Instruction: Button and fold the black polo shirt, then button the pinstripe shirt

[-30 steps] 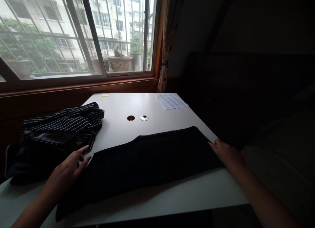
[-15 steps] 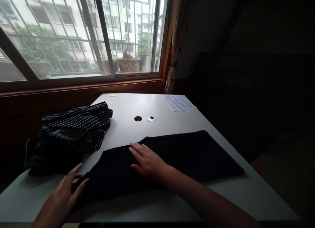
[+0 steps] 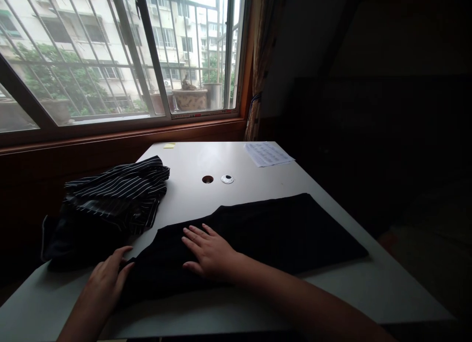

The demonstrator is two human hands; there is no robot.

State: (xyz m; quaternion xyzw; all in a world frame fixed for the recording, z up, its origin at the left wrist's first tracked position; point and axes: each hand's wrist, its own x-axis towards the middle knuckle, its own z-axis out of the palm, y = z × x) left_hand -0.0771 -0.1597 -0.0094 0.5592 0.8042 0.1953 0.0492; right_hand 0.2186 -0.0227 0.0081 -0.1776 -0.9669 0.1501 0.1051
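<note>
A dark garment (image 3: 265, 233), perhaps navy or black, lies folded and spread flat across the white table. Its exact kind cannot be told in the dim light. My left hand (image 3: 106, 275) is at the garment's left end, with the edge of the cloth between thumb and fingers. Further along, my right hand (image 3: 206, 251) rests palm down on the cloth, its fingers stretched out and spread. Just beyond my left hand sits a crumpled heap of dark clothes, with a black, white-striped garment (image 3: 118, 182) on top.
The white table (image 3: 191, 197) has a round hole (image 3: 207, 179) with a loose round cover (image 3: 227, 179) beside it. Printed sheets (image 3: 267, 154) lie at the far right corner, a yellow note (image 3: 169, 145) at the far left. A barred window and a tied curtain (image 3: 255, 106) stand behind.
My right hand has slid a little left and nearer over the cloth, its fingers spreading. My left hand has moved slightly right and closed on the garment's end.
</note>
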